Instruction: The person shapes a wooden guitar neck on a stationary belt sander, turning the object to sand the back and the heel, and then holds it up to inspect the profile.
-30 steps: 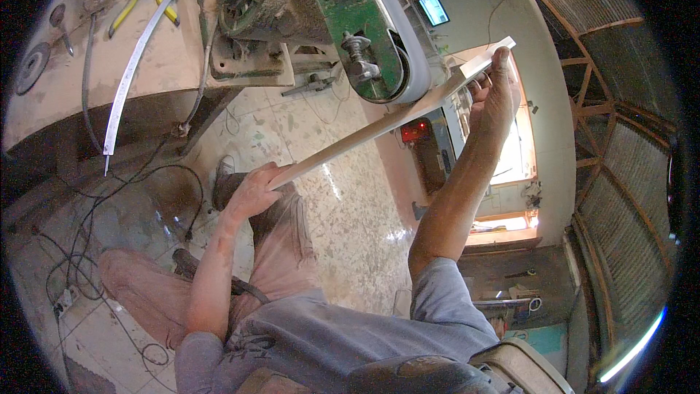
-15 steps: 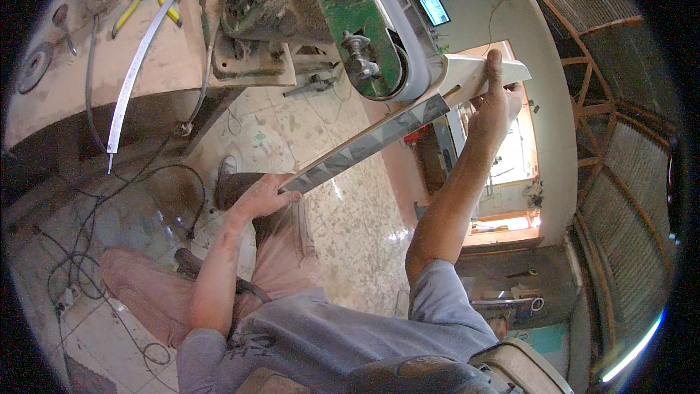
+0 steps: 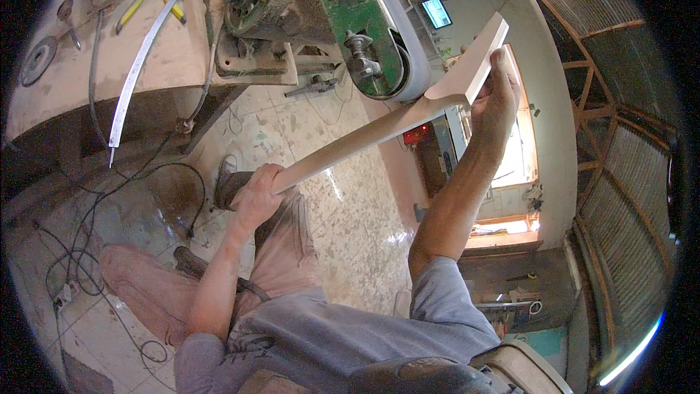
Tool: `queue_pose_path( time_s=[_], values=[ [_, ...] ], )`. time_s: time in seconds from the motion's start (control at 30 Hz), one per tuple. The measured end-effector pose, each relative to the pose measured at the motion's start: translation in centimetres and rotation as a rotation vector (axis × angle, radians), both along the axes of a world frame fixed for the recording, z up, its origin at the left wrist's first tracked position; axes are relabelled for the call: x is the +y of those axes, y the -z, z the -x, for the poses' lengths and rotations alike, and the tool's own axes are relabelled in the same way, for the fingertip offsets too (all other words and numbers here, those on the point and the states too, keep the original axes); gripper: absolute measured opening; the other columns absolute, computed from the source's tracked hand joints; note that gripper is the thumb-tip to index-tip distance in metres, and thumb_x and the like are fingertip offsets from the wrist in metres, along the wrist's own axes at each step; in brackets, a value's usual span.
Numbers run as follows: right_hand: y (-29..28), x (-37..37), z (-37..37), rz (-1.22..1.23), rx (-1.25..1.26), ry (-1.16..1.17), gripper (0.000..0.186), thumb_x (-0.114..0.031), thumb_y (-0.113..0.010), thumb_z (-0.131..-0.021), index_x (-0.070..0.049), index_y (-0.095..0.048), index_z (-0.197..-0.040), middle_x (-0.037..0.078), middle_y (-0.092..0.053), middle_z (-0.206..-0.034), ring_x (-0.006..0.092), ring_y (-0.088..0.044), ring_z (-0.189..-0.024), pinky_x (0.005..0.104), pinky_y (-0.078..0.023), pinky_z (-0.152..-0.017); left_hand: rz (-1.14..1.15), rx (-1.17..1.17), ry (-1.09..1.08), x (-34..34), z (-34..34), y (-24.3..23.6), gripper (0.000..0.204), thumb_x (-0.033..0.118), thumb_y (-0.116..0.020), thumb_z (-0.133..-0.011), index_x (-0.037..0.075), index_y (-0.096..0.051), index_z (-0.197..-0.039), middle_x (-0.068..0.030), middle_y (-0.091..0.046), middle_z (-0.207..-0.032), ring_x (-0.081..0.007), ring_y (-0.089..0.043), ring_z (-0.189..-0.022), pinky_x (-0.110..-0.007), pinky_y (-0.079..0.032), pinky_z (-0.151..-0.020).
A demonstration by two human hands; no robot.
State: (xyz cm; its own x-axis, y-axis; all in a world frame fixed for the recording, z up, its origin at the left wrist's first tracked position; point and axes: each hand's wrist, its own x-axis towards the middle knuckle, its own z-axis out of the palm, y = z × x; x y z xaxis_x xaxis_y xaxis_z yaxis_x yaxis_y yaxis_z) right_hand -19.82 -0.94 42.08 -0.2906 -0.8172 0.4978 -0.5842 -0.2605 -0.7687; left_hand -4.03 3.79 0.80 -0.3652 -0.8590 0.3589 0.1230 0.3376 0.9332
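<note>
A pale wooden guitar neck (image 3: 350, 140) slants across the middle, rising to the right, its rounded back turned up. My left hand (image 3: 257, 193) is wrapped round its lower end, knuckles up. At the headstock (image 3: 474, 58), my right hand (image 3: 499, 91) grips the edge, thumb in front and most fingers hidden behind the wood. The curve where neck meets headstock lies right by the rounded end of the grey sanding belt (image 3: 417, 80) on a green belt sander (image 3: 375, 69). Whether wood and belt touch, I cannot tell.
On the dusty workbench (image 3: 55, 95) at left lie yellow-handled pliers (image 3: 131, 14), a long thin white strip (image 3: 138, 66) and a grinding disc (image 3: 39, 60). Black cables (image 3: 80, 248) loop over the floor. A lit screen (image 3: 437, 12) stands beyond the sander.
The guitar neck has been rolled over: its dark-patterned flat face was showing, and now its plain rounded back is. The headstock has swung upward, and my left hand has turned knuckles up.
</note>
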Motion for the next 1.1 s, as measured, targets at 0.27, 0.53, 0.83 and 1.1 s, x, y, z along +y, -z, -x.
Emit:
queue_pose_path(
  time_s=[0.27,0.53,0.83,1.1],
  values=[
    [0.3,0.2,-2.3,-0.037,-0.081,-0.219,0.045,-0.024,-0.053,-0.103,0.012,-0.053,-0.129,0.028,-0.068,-0.113,0.0293,-0.07,-0.094,0.0402,-0.059,-0.085,0.057,-0.021,-0.195,0.8,0.3,0.6,0.043,-0.009,-0.064,-0.068,0.003,-0.052,-0.108,-0.0182,-0.053,-0.102,-0.0414,-0.053,-0.101,-0.048,-0.045,-0.086],
    [0.5,-0.4,-1.5,0.005,-0.036,-0.143,0.045,-0.028,-0.058,-0.101,0.011,-0.056,-0.124,0.026,-0.069,-0.109,0.0283,-0.071,-0.091,0.0397,-0.059,-0.083,0.051,0.018,-0.11,0.8,0.5,0.5,0.043,-0.009,-0.063,-0.07,0.002,-0.052,-0.11,-0.019,-0.055,-0.105,-0.0418,-0.056,-0.101,-0.049,-0.047,-0.087],
    [0.5,-1.0,-0.4,0.085,-0.021,-0.041,0.047,-0.029,-0.071,-0.096,0.01,-0.057,-0.119,0.021,-0.068,-0.099,0.0257,-0.071,-0.085,0.0375,-0.062,-0.079,0.045,0.075,0.038,0.6,1.4,1.1,0.036,0.004,-0.072,-0.077,0.002,-0.063,-0.112,-0.0156,-0.062,-0.11,-0.0372,-0.063,-0.101,-0.046,-0.052,-0.087],
    [0.4,-1.5,0.3,0.151,0.073,0.16,0.061,-0.041,-0.082,-0.086,0.006,-0.054,-0.114,0.013,-0.064,-0.1,0.0213,-0.067,-0.091,0.0351,-0.059,-0.074,0.212,-0.036,0.106,0.2,1.0,1.8,0.047,0.024,-0.079,-0.081,0.004,-0.066,-0.122,-0.0164,-0.07,-0.106,-0.0377,-0.066,-0.099,-0.045,-0.052,-0.089]
  ],
)
